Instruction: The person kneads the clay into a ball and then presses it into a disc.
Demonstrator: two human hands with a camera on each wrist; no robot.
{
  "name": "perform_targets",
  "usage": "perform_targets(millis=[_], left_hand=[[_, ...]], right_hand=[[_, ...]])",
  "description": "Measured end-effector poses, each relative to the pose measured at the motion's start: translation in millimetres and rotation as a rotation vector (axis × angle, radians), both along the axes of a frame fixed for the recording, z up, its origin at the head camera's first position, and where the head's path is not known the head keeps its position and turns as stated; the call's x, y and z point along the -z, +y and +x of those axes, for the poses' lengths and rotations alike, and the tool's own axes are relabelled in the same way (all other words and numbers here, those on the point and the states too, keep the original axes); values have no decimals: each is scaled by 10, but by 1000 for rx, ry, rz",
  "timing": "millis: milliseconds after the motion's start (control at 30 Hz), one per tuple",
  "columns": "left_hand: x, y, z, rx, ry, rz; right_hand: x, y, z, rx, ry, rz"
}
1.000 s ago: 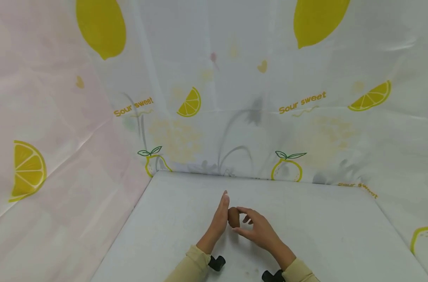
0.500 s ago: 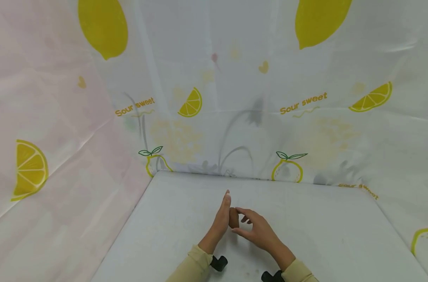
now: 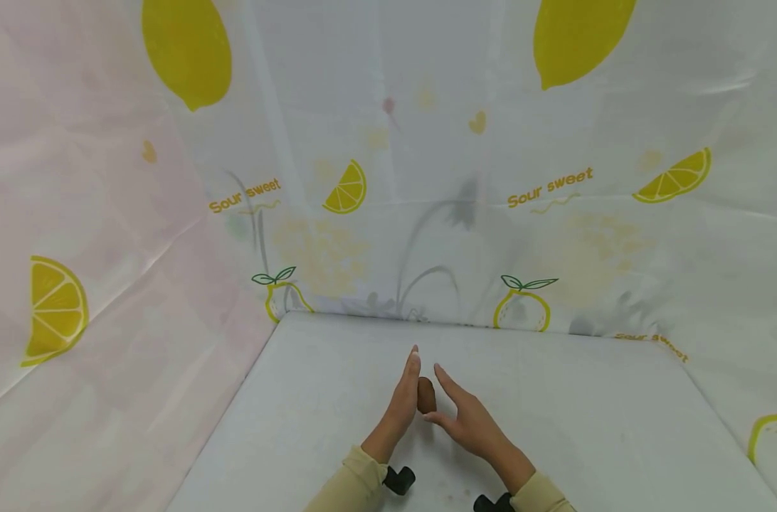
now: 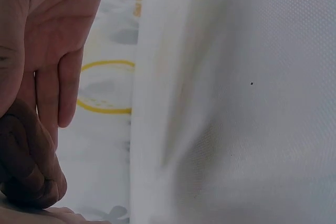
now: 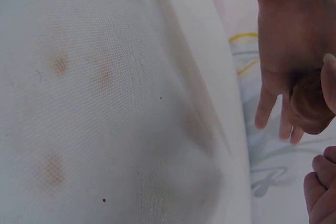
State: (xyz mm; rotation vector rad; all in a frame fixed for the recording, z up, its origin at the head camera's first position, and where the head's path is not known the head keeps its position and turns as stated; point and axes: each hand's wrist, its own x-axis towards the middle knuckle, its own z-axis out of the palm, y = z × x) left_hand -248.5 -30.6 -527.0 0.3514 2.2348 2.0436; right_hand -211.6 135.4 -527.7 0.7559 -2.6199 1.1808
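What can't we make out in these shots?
Brown lump, head view: side facing the left hand, hidden by that hand.
Brown lump, left wrist view: cut off by the left edge.
Right hand, right wrist view: mostly cut off by the right edge.
Black device at the right wrist, head view: cut off by the bottom edge.

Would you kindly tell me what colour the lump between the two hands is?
The lump is brown, showing best in the right wrist view.
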Motion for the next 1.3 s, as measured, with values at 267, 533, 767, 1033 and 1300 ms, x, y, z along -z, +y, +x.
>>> perform_targets(millis=[267, 533, 767, 1033, 1300], left_hand=[[-15, 28, 27, 8, -18, 25], [-57, 41, 86, 28, -21, 41], [-68, 78, 128, 137, -26, 40], [-80, 142, 177, 326, -79, 188], [-145, 151, 150, 256, -63, 241]], right_hand=[[23, -8, -8, -62, -28, -89], [-41, -58, 9, -60, -146, -213], [-13, -47, -25, 17, -125, -252], [-73, -24, -114, 34, -109, -314], [86, -176, 11, 41, -202, -403]])
